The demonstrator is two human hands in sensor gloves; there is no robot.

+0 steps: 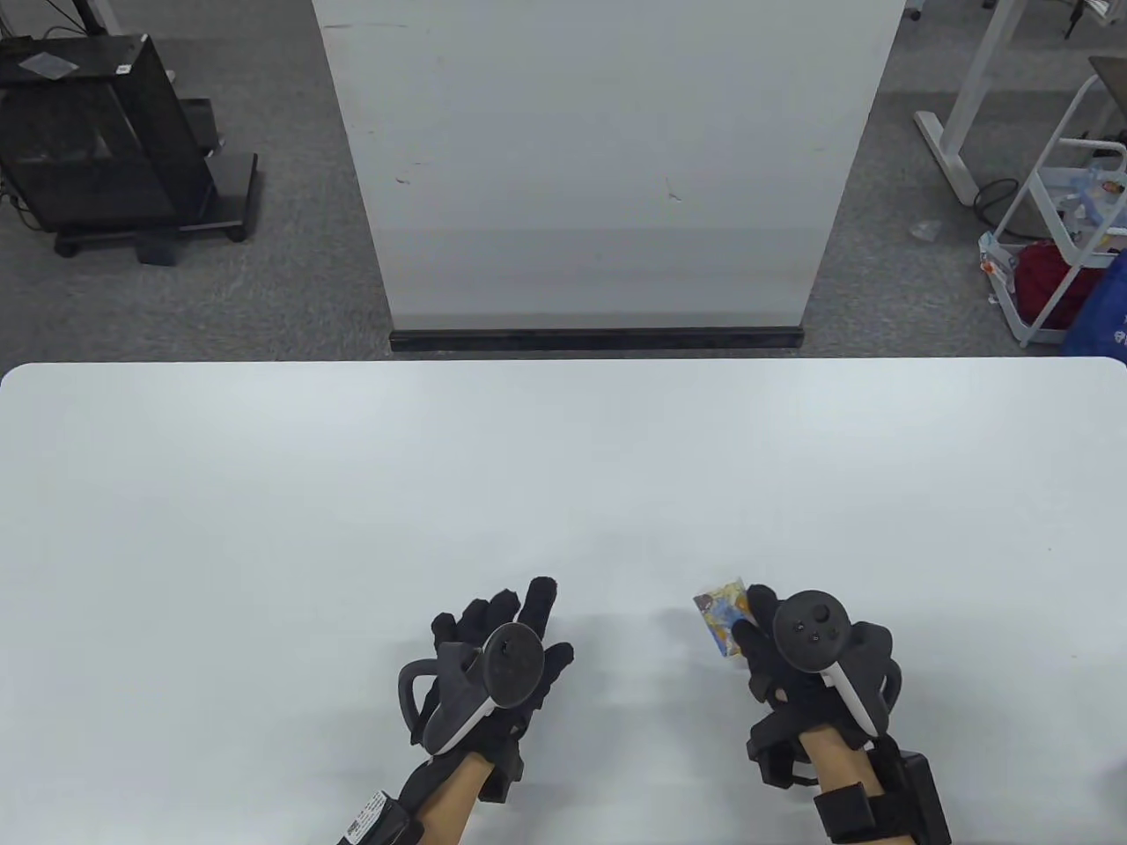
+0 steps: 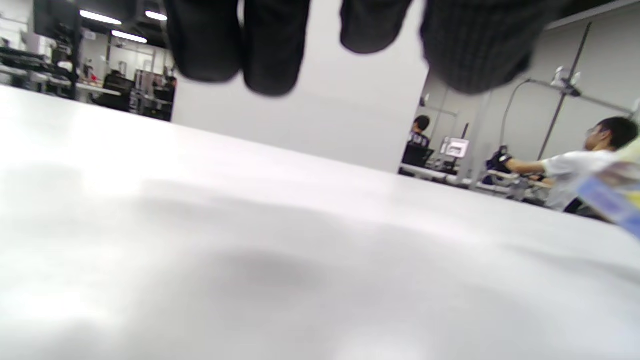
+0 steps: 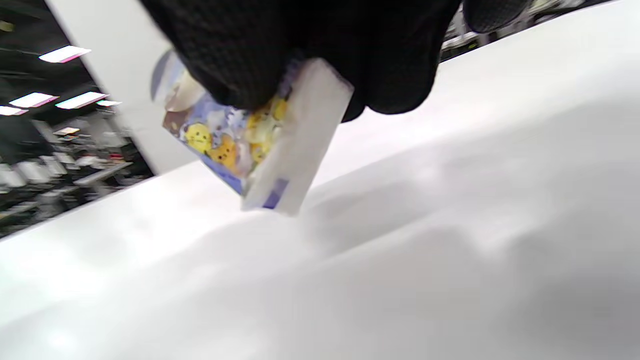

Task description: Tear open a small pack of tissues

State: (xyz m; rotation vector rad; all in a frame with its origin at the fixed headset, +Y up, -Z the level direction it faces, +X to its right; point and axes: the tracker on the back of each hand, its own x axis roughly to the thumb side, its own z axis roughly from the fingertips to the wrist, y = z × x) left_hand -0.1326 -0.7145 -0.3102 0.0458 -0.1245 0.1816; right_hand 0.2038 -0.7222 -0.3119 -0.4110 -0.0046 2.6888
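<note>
A small tissue pack [image 1: 724, 616] with a colourful cartoon print is held by my right hand [image 1: 775, 638] just above the white table [image 1: 563, 458], near its front edge. In the right wrist view the gloved fingers [image 3: 280, 50] grip the pack [image 3: 250, 145] from above, its lower corner close to the tabletop. My left hand [image 1: 519, 629] hovers to the left of the pack, fingers spread and holding nothing. In the left wrist view its fingertips [image 2: 270, 55] hang over bare table, and the pack's edge [image 2: 612, 195] shows blurred at the right.
A white partition board [image 1: 599, 167] stands behind the table's far edge. On the floor a black cabinet [image 1: 97, 132] sits at the far left and a white cart [image 1: 1065, 255] at the far right.
</note>
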